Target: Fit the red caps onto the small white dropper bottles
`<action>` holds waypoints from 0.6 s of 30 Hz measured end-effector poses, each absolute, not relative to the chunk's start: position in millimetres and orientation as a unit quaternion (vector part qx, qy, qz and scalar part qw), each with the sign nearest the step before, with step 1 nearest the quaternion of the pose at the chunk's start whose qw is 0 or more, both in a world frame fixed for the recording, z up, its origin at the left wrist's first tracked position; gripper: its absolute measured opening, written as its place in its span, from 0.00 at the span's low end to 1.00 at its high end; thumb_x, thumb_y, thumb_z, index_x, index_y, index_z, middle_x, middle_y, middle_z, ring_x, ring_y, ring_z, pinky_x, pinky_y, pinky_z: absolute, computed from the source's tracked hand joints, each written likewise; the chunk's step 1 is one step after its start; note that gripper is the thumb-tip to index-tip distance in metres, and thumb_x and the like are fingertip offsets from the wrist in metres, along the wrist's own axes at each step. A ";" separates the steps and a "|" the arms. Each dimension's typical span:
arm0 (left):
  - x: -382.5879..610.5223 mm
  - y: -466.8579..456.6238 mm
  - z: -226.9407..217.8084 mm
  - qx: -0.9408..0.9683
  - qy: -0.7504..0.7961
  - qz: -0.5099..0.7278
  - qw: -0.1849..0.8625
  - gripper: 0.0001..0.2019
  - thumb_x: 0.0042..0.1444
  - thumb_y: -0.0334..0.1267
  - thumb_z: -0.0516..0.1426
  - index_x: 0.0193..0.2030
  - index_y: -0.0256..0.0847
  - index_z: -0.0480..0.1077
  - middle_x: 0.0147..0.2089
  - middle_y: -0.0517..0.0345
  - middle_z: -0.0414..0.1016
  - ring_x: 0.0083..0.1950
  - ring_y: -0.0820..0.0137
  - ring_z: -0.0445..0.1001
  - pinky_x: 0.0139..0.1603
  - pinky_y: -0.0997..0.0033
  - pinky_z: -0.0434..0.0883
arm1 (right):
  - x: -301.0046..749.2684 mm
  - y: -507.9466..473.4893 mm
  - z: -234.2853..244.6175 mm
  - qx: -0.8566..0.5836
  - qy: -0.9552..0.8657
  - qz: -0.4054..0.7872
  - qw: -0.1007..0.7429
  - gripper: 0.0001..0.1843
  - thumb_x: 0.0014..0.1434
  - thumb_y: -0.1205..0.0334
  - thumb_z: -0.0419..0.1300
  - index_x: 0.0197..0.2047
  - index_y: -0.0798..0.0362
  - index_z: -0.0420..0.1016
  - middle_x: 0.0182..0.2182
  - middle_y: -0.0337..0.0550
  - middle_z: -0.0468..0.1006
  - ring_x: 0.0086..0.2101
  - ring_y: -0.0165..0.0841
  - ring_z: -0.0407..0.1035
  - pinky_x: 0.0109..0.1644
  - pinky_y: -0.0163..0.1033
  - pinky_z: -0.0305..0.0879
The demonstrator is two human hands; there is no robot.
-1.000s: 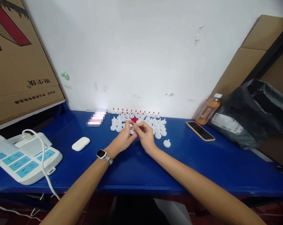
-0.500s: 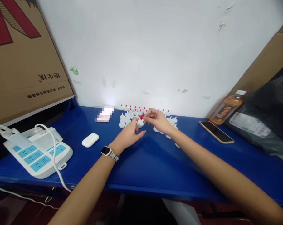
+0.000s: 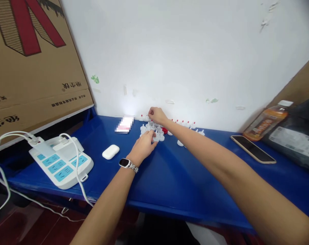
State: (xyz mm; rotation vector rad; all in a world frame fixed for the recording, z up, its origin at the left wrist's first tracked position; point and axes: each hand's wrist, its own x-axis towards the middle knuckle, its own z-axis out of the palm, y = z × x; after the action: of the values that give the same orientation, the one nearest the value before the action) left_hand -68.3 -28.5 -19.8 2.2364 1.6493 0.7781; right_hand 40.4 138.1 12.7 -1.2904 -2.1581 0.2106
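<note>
Right hand (image 3: 156,115): beside red-tipped caps (image 3: 193,125), I can't tell its grip; my knuckles could topple them.
Left hand (image 3: 143,145): at white caps (image 3: 144,128), hold unclear; dragging could scatter them.

Right forearm (image 3: 210,160) blocks a chunk of the white nozzle caps (image 3: 161,137), and whatever's at the right hand's (image 3: 156,115) fingertips is too tiny to make out. Can't tell what the left hand (image 3: 143,144) has either. Bottle (image 3: 268,120) label's unreadable, cardboard box (image 3: 42,71) and dark plastic bag (image 3: 294,132) run off the edges.
</note>
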 end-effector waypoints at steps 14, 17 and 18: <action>-66.4 -27.4 -17.5 0.758 0.583 0.267 0.120 0.05 0.62 0.36 0.55 0.41 0.41 0.71 0.40 0.53 0.77 0.38 0.66 0.74 0.36 0.69 0.64 | 32.9 151.0 13.2 -0.491 -0.840 0.083 0.213 0.11 0.55 0.70 0.60 0.40 0.56 0.82 0.38 0.45 0.83 0.37 0.32 0.74 0.40 0.31 0.65; -65.8 -28.1 -17.2 0.760 0.581 0.267 0.120 0.05 0.62 0.36 0.55 0.40 0.42 0.71 0.39 0.54 0.76 0.37 0.66 0.74 0.35 0.70 0.63 | 29.8 149.2 13.1 -0.490 -0.842 0.084 0.207 0.11 0.55 0.71 0.60 0.40 0.56 0.82 0.38 0.46 0.84 0.36 0.32 0.74 0.39 0.31 0.65; -66.0 -28.1 -16.9 0.759 0.581 0.267 0.123 0.05 0.62 0.37 0.55 0.41 0.42 0.71 0.39 0.54 0.76 0.37 0.66 0.73 0.35 0.70 0.63 | 28.9 148.5 12.7 -0.491 -0.843 0.084 0.205 0.11 0.55 0.71 0.60 0.40 0.56 0.82 0.38 0.46 0.84 0.36 0.32 0.74 0.39 0.31 0.64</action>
State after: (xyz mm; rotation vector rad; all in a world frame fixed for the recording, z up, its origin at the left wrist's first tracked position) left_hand -66.0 -28.1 -16.9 2.2141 1.6952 0.7780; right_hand 28.9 148.5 12.7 -1.3696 -2.3493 0.2336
